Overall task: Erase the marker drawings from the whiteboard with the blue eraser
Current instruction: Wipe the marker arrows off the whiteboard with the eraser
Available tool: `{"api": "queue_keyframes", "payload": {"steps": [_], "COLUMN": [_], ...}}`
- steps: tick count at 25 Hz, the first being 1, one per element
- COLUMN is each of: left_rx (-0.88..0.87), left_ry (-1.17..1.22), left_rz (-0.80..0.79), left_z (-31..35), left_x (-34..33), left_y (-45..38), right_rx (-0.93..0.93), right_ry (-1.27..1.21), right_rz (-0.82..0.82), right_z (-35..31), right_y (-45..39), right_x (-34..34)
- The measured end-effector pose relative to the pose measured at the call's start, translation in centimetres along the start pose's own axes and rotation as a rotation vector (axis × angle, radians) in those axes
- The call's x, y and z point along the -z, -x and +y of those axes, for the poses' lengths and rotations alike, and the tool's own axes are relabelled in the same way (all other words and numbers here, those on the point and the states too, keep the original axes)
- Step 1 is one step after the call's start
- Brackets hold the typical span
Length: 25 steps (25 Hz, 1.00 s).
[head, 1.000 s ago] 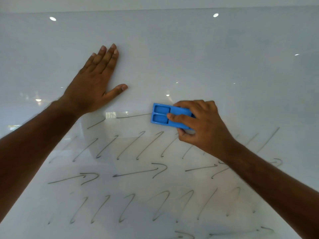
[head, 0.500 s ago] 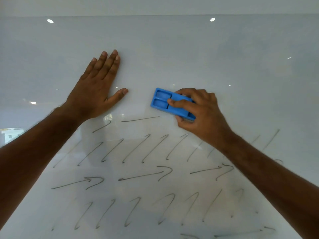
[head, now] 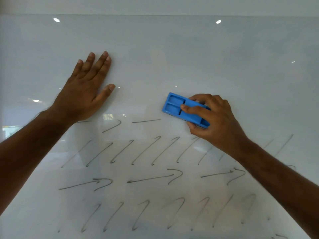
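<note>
A glossy whiteboard (head: 189, 54) fills the view. My right hand (head: 215, 119) grips the blue eraser (head: 174, 106) and holds it flat on the board, just above and to the right of a short horizontal marker line (head: 146, 120). My left hand (head: 84, 90) rests flat on the board at the upper left, fingers straight. Below both hands run rows of grey marker drawings: slanted hook strokes (head: 143, 150), arrows (head: 155, 177) and a lower row of hooks (head: 139, 214). My right forearm hides part of the strokes on the right.
The board's top edge (head: 155, 14) meets a pale wall. The upper part of the board carries no marks, only reflections of ceiling lights (head: 218, 21). Faint smudged strokes (head: 283, 145) stand at the far right.
The eraser went up off the top line, then came back down and to the right, tilting more. The view shifted, so the drawings sit lower. My left hand stayed flat.
</note>
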<state>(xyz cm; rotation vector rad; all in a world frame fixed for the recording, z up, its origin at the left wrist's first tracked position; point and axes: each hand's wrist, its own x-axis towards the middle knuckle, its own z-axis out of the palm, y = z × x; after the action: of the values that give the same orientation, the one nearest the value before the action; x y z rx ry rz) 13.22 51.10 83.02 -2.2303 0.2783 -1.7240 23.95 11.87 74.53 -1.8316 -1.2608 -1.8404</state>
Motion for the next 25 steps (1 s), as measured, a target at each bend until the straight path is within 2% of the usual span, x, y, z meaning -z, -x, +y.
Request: {"api": "queue_keyframes", "payload": {"steps": [5,9,15,20,25], "left_rx": [0.000,0.040,0.083,0.100,0.073], "left_ry": [0.006,-0.006,0.009,0.026,0.029], "left_rz": [-0.009,-0.021,-0.009,-0.007,0.006], "left_z": [-0.4,-3.1,-5.5,-5.4,-5.9], "left_x": [0.2,0.9,1.0,0.7,0.9], "left_y": [0.4,2.3,4.1,4.1,4.3], "right_rx": [0.087,0.216,0.197,0.166,0.250], "right_ry": [-0.035,0.012,0.123,0.062,0.062], "right_rz": [0.001,-0.064,-0.010,0.030,-0.021], "right_z": [-4.8,-4.5,-1.7,-5.8,-9.1], "right_y": [-1.7,1.4,-0.2,-4.8,-2.6], "right_x": [-3.3,-2.7,-1.0,-4.4,-6.4]}}
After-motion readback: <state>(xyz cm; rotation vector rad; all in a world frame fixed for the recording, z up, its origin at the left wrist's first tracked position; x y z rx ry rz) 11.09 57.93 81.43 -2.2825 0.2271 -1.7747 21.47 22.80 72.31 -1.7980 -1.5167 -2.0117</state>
